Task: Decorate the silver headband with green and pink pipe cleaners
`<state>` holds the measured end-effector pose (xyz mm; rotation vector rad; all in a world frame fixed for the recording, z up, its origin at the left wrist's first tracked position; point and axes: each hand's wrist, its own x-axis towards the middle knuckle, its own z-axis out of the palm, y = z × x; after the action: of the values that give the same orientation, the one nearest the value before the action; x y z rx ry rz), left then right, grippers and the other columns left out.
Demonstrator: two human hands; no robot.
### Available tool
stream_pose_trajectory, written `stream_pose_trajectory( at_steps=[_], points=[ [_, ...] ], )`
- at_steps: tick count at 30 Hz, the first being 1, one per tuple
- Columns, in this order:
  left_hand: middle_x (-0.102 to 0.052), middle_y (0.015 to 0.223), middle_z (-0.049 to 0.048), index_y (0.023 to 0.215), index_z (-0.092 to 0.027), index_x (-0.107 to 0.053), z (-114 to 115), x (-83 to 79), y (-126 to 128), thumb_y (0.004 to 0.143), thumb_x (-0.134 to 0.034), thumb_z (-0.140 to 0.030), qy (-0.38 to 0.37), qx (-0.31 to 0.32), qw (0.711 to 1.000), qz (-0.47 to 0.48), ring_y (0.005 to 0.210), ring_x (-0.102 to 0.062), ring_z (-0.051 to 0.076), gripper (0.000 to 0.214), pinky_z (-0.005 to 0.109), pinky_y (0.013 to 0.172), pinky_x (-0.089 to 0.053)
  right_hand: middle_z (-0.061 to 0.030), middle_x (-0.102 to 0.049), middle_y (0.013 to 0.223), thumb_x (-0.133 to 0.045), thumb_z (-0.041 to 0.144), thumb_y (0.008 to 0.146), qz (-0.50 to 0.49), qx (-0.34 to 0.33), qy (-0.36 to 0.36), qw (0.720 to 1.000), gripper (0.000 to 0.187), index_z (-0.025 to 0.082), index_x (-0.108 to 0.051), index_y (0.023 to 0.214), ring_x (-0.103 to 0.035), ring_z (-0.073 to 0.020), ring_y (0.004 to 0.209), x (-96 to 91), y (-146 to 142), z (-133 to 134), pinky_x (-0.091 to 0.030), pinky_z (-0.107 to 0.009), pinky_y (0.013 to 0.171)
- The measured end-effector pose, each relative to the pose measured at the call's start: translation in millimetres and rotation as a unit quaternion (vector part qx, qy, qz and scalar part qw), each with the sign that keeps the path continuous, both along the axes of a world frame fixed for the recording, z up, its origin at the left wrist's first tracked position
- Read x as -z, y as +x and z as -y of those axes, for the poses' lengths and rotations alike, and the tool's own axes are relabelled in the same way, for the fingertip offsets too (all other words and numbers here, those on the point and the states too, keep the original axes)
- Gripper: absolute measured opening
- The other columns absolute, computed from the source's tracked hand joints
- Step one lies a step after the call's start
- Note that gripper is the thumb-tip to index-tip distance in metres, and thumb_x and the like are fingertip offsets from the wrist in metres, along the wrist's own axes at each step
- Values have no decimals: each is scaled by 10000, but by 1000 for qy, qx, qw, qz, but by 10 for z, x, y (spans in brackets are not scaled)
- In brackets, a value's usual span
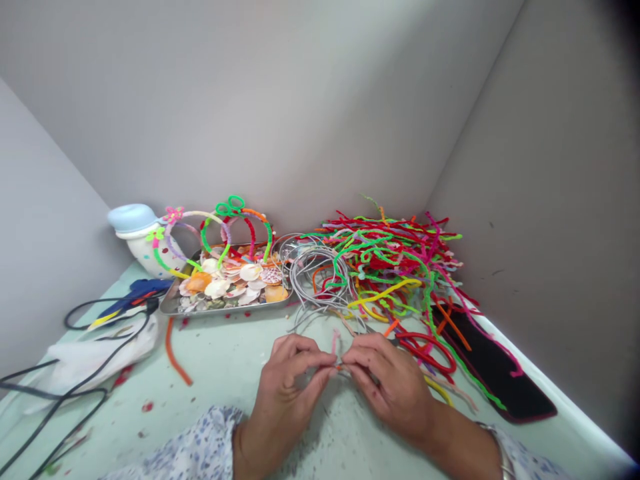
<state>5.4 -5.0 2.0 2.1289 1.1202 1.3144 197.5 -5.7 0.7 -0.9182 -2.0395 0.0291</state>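
My left hand (291,387) and my right hand (387,383) meet low in the middle of the head view, just above the table. Thumb and forefinger of each are pinched together, the tips almost touching. Between them a short fuzzy pink pipe cleaner (336,341) sticks up, and a speck of orange shows at the fingertips. The rest of what they grip is hidden by the fingers. Right behind the hands lies a coil of grey wire (320,277). Beside my right hand are red loops (431,351) that look like scissor handles, partly covered.
A metal tray (235,309) of seashells holds several pipe-cleaner headbands (253,237). Left of it stand a white jar with a blue lid (133,220), a blue glue gun (137,291) and black cables (75,393). Pipe cleaners (395,247) heap at right, above a black mat (515,380).
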Motion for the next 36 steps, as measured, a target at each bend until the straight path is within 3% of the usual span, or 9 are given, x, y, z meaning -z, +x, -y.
stream_pose_trajectory(
  at_steps=[25, 36],
  points=[
    [-619, 838, 28, 895, -197, -673, 31, -12, -8, 837, -660, -167, -14, 15, 1000, 1, 838, -569, 174, 67, 307, 760, -448, -73, -648, 876, -511, 162, 928, 22, 3, 51, 998, 105, 165, -612, 960, -640, -160, 783, -23, -11, 15, -516, -251, 661],
    [-598, 852, 29, 857, -195, -613, 54, -84, 16, 899, -556, -194, -109, 32, 993, -17, 863, -540, 185, 71, 307, 779, -407, -71, -638, 887, -517, 126, 914, 23, -8, 64, 998, 125, 171, -603, 993, -634, -165, 785, -10, -11, 23, -521, -262, 650]
  ],
)
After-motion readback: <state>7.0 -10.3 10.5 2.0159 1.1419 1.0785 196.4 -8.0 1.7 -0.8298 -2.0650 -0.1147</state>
